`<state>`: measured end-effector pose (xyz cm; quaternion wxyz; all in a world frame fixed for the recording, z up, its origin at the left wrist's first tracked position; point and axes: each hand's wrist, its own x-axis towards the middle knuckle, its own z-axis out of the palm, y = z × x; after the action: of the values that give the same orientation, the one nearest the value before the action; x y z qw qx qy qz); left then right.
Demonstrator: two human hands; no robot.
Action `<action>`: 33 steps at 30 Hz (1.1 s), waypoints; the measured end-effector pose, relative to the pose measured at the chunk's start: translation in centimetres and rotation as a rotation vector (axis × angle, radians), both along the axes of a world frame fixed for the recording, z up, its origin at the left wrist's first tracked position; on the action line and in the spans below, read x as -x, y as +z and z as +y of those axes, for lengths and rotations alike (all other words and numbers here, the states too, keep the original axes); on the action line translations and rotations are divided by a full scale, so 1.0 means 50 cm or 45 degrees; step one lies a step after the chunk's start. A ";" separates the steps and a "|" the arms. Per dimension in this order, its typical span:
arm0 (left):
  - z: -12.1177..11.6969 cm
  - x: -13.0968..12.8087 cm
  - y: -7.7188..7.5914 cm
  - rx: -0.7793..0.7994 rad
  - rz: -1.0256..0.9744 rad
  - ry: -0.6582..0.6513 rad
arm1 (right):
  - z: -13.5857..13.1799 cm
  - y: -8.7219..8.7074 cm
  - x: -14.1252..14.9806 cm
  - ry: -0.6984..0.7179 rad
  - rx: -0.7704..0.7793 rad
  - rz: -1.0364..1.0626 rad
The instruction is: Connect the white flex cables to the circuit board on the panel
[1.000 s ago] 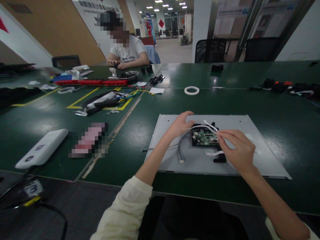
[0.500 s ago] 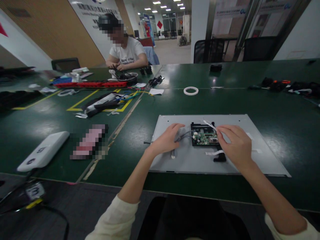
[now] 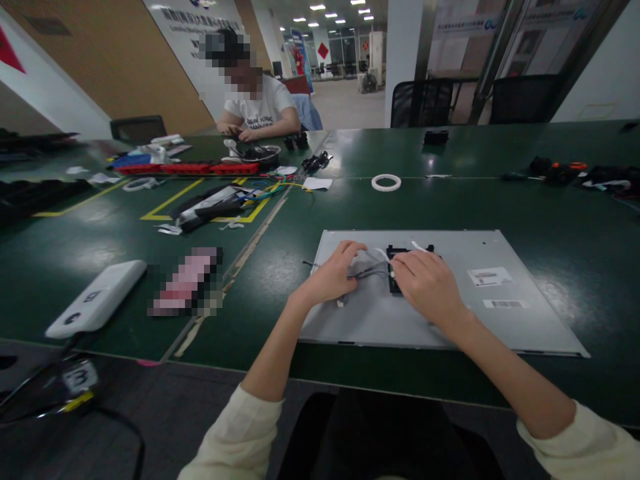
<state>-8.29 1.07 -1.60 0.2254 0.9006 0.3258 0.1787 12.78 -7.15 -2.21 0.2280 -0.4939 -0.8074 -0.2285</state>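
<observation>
Pinching strip (image 3: 383, 254) tight, right hand (image 3: 425, 283); left hand (image 3: 333, 275) half-open at cables (image 3: 373, 269), grip unclear. Cables over panel (image 3: 350, 327), beside frame (image 3: 395, 285); probably light, bendy, best held mid-length.

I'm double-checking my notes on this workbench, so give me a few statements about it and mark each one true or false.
1. The right hand partly covers the black bracket on the grey panel. True.
2. The white ring lies on the grey panel. False: the white ring lies on the green table, beyond the panel.
3. Grey cables show between the left hand and the black bracket. True.
4. The person across the table wears a black shirt. False: that shirt is white.
5. Two white labels show on the panel, to the right of the right hand. True.
</observation>
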 end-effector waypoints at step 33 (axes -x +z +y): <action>0.009 0.007 -0.011 0.064 0.126 -0.028 | -0.025 -0.042 0.055 0.235 0.272 -0.163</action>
<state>-8.66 1.54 -2.17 0.2336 0.9058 0.3312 0.1232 10.05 -8.42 -4.30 0.1424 -0.4235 -0.8819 -0.1505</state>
